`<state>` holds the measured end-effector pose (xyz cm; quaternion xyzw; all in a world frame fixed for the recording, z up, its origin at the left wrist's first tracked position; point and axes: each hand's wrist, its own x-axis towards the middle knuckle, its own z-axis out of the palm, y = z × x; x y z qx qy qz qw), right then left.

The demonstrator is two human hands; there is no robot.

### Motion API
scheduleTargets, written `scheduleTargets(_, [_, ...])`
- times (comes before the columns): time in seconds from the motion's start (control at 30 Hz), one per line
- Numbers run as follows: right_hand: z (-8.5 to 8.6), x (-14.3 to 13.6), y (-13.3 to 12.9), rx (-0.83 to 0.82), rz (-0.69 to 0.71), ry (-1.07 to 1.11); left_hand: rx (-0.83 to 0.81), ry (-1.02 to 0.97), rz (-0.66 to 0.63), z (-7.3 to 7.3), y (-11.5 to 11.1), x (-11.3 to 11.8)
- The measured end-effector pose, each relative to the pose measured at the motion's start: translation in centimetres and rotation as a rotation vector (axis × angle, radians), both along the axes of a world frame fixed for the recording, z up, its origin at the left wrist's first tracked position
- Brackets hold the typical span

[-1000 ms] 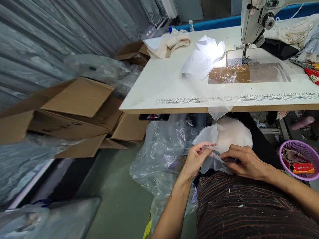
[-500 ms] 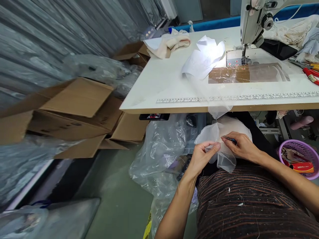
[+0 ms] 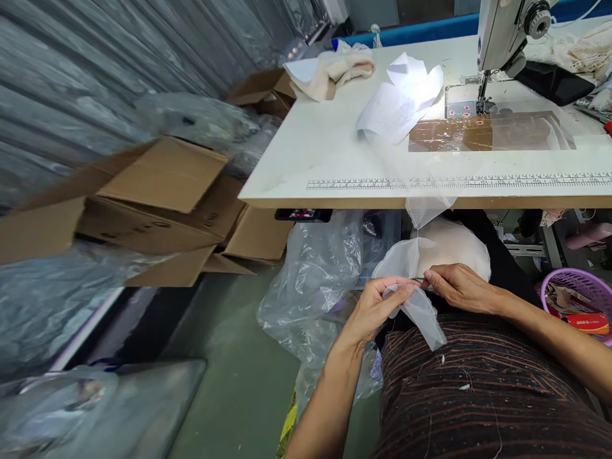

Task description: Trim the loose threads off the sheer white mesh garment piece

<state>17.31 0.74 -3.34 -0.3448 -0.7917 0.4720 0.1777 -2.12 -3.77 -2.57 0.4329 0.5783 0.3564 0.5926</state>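
Sheer white fabric (image 3: 423,317) is pinched between the thumb and fingers of my left hand (image 3: 382,303), over my lap. Its loose end hangs toward my striped clothing. My right hand (image 3: 456,287) is closed on a small, slim, dark pointed tool (image 3: 419,279), mostly hidden by the fingers, so I cannot tell its exact kind. The tool's tip meets the fabric at my left fingertips. More sheer fabric runs up over the table's front edge. A rounded off-white cloth piece (image 3: 454,245) lies on my lap behind my right hand.
Ahead stands the white sewing table (image 3: 335,153) with a sewing machine (image 3: 502,38) and crumpled white fabric (image 3: 404,95). An open cardboard box (image 3: 162,172) is at the left. Clear plastic bags (image 3: 310,287) hang under the table. At the right sits a purple basket (image 3: 574,277).
The tool has shifted to my left fingertips, and less of it shows now. The fabric's loose end has swung down and lies flatter. The whole view has tilted slightly.
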Motion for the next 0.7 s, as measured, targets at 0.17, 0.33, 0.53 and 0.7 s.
scheduleTargets(0.17, [0.16, -0.64, -0.03, 0.044, 0.032, -0.009, -0.025, -0.008, -0.037, 0.30, 0.08, -0.25])
scheduleTargets(0.33, [0.07, -1.01, 0.06, 0.044, 0.012, -0.029, -0.045, -0.023, -0.042, 0.24, -0.04, -0.28])
scheduleTargets(0.53, [-0.52, -0.73, -0.56, -0.021, -0.049, 0.000, -0.058, -0.063, -0.030, 0.24, 0.03, -0.31])
scheduleTargets(0.7, [-0.24, -0.64, -0.72, -0.220, -0.083, 0.130, -0.122, -0.162, 0.042, 0.78, 0.29, 0.03])
